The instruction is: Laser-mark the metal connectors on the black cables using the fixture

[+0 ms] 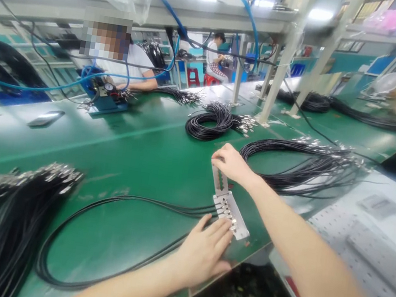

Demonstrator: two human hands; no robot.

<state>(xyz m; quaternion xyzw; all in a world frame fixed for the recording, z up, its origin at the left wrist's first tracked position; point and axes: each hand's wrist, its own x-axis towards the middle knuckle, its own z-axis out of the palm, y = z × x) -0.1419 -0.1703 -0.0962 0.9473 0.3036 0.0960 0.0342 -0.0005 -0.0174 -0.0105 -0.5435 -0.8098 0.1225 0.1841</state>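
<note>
Think of the metal holder [240, 228] as the middle of a clock, with 12 pointing away from you. It lies on the green table [137, 159], a bit in from the edge near you. Small silver ends [225, 207] sit in a row along it. Your left hand [205, 251] is on its 8 o'clock side, palm down and not closed. Its fingers are spread, with the tips over some of the silver ends. Your right hand [231, 164] is at 11 o'clock, pinching the top of the metal flap [222, 181]. The flap has a toothed slot and stands up on a slant at the far end of the holder.

Thin black wires [44, 249] run out from the holder toward 9 o'clock. They make a big loop and come back behind your left hand. A fat bunch of black wires [10, 234] with silver tips lies well apart, also at 9 o'clock. A round coil [209, 125] sits at 11 o'clock, and a loose bundle [288, 164] sits at 1 o'clock. At 10 o'clock, far across the table, a person [140, 63] works at a small blue machine [107, 93].
</note>
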